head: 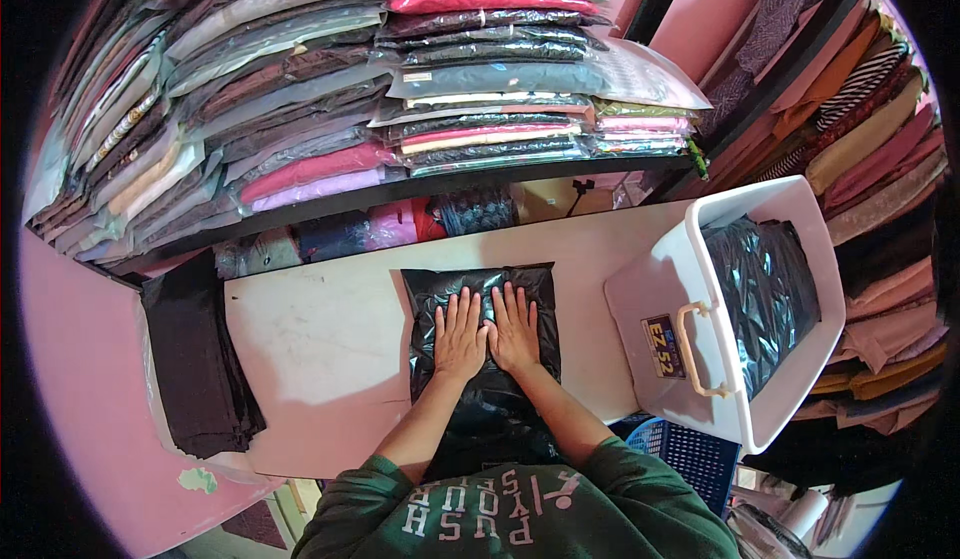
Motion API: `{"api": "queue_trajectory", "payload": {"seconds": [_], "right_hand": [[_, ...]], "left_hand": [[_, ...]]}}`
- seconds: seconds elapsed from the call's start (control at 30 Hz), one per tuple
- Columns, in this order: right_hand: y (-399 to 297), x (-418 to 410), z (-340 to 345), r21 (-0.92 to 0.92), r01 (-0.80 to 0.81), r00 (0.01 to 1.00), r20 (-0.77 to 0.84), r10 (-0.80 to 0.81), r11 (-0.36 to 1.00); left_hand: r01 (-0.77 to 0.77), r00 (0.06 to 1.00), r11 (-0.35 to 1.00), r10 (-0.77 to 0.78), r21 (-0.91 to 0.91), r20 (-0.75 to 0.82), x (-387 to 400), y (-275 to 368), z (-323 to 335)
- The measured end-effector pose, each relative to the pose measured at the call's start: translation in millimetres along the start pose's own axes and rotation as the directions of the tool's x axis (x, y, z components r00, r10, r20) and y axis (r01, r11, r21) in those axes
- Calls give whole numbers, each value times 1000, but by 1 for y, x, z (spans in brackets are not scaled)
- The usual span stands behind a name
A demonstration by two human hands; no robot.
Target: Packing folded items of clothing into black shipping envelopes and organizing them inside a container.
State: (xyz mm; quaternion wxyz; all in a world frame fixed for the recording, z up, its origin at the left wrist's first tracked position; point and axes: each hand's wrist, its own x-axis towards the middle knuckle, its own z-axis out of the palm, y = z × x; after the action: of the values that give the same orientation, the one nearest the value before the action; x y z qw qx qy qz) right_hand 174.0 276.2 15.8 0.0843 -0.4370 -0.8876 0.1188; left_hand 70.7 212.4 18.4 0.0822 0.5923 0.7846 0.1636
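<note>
A black glossy plastic package point(480, 409) lies on the pale tabletop in front of me, its lower end reaching my green shirt. My left hand point(460, 336) rests flat on its left half, palm down. Flat on the right half is my right hand point(514, 330), with the thumbs meeting near the middle. The fingers of both hands are extended, and neither hand grips anything. What lies under the palms is hidden.
On the left is a stack of folded black cloth or bags point(199, 364). A white plastic bin point(645, 289) with black packages point(761, 296) stands on the right, a blue basket point(686, 454) below it. Bagged garments point(487, 79) fill the shelf point(450, 176); folded cloths point(862, 139) hang at far right.
</note>
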Motion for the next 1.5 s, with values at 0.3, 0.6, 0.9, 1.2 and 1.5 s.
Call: {"api": "queue_trajectory", "payload": {"seconds": [0.3, 0.6, 0.9, 1.2, 1.5], "right_hand": [[8, 2, 1, 68, -11, 1000, -12, 12, 998], [66, -39, -2, 97, -255, 967, 1, 256, 962], [-17, -68, 2, 53, 137, 986, -98, -132, 989], [22, -101, 3, 119, -22, 997, -66, 30, 993], [104, -189, 8, 79, -88, 972, -211, 103, 993]], "left_hand": [[-1, 1000, 999, 0, -44, -19, 1, -4, -3], [248, 968, 963, -250, 108, 6, -32, -62, -13], [-122, 993, 992, 122, -23, 4, -79, -3, 5], [-95, 992, 994, 91, 45, 90, -118, -42, -18], [-64, 979, 970, 15, 234, 204, -160, -96, -32]]}}
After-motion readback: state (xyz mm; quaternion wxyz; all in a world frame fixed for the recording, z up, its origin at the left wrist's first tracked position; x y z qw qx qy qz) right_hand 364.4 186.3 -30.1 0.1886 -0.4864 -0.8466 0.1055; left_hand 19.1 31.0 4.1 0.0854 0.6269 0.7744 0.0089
